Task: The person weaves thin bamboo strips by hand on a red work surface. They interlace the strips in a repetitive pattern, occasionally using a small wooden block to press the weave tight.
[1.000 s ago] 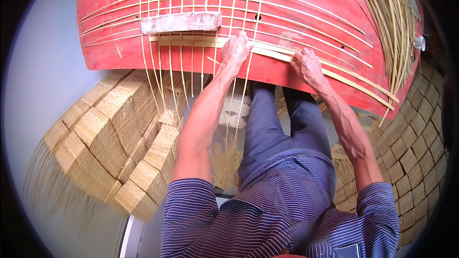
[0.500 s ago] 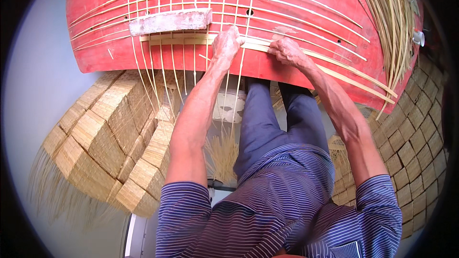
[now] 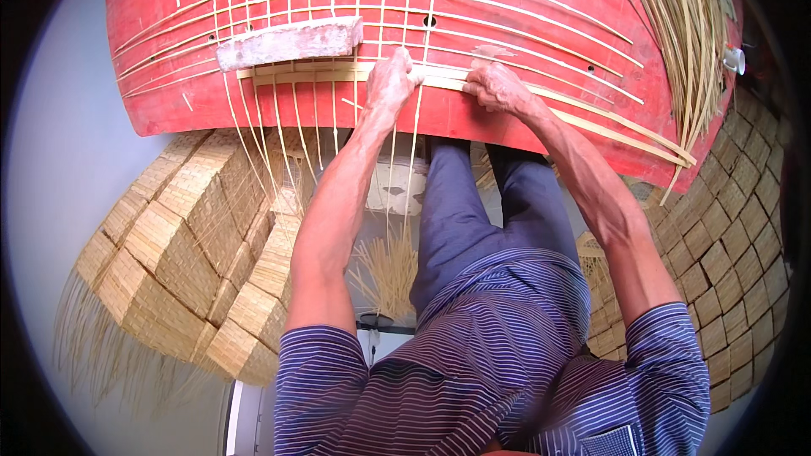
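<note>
At twelve o'clock, a red board (image 3: pixel 152 0) fills the top of the view, with a lattice (image 3: pixel 383 0) of thin strips laid across it. A block (image 3: pixel 290 43), pale and scuffed, sits on the lattice at eleven o'clock, hiding several crossings. Below it, strip ends hang past the board's near edge, and the left forearm (image 3: pixel 329 203) cuts in front of some. At two o'clock a bundle (image 3: pixel 676 42) of long strips runs down the board, its lower ends near the tips of two flat slats (image 3: pixel 443 81). More loose ends (image 3: pixel 389 274) bristle near the centre, toward six o'clock.

Just past two o'clock, a white cup (image 3: pixel 735 60) stands by the bundle. Woven stacks (image 3: pixel 203 203) at eight to nine and a woven pile (image 3: pixel 735 262) between three and four look like boxes, though what they hold cannot be told.

The slats lie along the board's near edge, from below the block toward three o'clock. At twelve the left hand (image 3: pixel 393 80) closes in a fist on them; at one the right hand (image 3: pixel 498 87) grips them with curled fingers.
</note>
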`<state>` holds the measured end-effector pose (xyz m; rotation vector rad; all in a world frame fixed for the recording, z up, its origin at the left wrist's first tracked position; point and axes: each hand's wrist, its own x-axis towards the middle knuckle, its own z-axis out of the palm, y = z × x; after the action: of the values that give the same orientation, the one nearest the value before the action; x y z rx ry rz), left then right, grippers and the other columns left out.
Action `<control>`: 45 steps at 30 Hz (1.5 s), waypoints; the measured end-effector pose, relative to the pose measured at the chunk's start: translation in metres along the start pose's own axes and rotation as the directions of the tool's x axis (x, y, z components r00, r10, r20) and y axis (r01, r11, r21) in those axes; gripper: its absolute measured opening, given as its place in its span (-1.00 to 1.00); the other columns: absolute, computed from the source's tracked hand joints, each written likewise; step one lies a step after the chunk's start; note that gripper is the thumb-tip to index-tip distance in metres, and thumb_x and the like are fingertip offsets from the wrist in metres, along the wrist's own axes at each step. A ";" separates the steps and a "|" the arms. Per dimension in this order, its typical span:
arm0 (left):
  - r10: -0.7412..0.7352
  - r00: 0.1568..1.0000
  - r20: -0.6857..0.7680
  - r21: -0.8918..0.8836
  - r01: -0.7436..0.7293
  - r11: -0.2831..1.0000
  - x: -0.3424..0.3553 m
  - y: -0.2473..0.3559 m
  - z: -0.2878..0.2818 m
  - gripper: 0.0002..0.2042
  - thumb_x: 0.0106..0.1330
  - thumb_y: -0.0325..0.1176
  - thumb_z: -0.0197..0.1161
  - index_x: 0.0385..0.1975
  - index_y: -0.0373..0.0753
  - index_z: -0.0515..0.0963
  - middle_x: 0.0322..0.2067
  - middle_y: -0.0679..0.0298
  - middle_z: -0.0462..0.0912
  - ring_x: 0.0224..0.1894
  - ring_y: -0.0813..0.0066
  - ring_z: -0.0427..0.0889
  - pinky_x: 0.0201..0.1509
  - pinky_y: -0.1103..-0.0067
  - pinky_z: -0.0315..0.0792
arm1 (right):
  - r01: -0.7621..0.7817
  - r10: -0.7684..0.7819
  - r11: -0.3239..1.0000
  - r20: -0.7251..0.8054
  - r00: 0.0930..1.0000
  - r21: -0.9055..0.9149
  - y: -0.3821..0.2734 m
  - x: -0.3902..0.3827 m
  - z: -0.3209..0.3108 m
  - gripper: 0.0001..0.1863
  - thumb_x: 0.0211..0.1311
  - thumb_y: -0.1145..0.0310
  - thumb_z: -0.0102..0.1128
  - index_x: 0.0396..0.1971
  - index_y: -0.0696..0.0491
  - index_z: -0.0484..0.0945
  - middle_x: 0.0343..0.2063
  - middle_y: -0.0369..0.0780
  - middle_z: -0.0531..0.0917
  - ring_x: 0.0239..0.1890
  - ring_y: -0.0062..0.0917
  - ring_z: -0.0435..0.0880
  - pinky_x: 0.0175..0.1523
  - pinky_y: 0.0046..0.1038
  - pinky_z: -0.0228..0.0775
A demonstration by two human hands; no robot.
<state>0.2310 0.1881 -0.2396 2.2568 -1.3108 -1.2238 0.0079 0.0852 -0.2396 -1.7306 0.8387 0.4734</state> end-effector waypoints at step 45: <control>-0.411 0.869 0.276 -0.800 0.444 0.403 -0.015 0.049 -0.024 -0.68 0.35 -0.16 0.01 -0.53 -0.29 0.39 -0.70 0.23 0.42 -0.81 0.43 0.37 -0.78 0.42 0.28 | -0.466 0.414 0.720 0.219 0.883 0.515 -0.097 0.056 0.028 -0.61 0.24 0.24 0.21 -0.31 0.37 0.59 -0.46 0.03 0.72 -0.45 -0.37 0.77 -0.33 -0.37 0.65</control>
<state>0.2172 0.1682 -0.1882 1.7863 0.0566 -1.5838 0.1201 0.1095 -0.2227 -0.9520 1.1976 0.5493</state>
